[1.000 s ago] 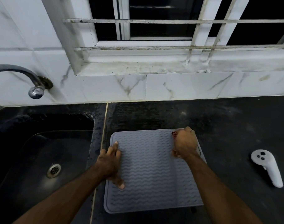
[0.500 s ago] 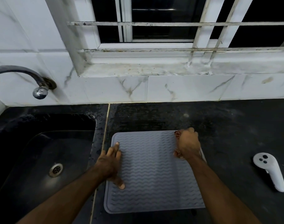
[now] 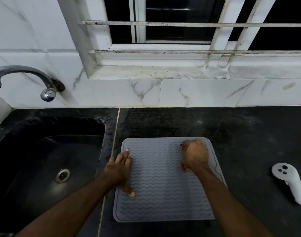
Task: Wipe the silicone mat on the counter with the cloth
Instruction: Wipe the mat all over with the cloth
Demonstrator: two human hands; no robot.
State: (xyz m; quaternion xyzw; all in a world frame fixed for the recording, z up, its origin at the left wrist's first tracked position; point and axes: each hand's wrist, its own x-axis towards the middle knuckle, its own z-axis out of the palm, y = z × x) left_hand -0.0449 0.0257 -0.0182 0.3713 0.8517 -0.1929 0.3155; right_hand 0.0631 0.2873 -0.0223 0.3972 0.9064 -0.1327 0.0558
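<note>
Curling tight, the fingers [image 3: 187, 166] of my right hand [image 3: 195, 155] bunch a small reddish cloth [image 3: 183, 145], of which only a scrap shows at the far side of my fist. That fist sits on the far right part of the grey wavy-ribbed silicone mat [image 3: 160, 190], close to its far edge and just inside its right rim. The fingers [image 3: 124, 155] of my left hand [image 3: 119, 170] lie straight and close together, pressed flat on the mat's left margin, thumb stretched back toward me along the same side; the heel of that hand overhangs the left edge.

Between my two hands the mat's ribbed middle lies bare, and so does its whole near half down to the rounded front corners. The mat rests flat on the black stone table [image 3: 240, 134], its left edge just beside the pale seam that runs beside the dark sink [image 3: 48, 161]. To the right there is a wide stretch of table before the white handheld controller [image 3: 290, 182], well apart from the mat. Beyond the mat's far edge a band of table runs to the white marble-tiled wall [image 3: 163, 93], where a metal tap [image 3: 26, 77] juts out above the sink.
</note>
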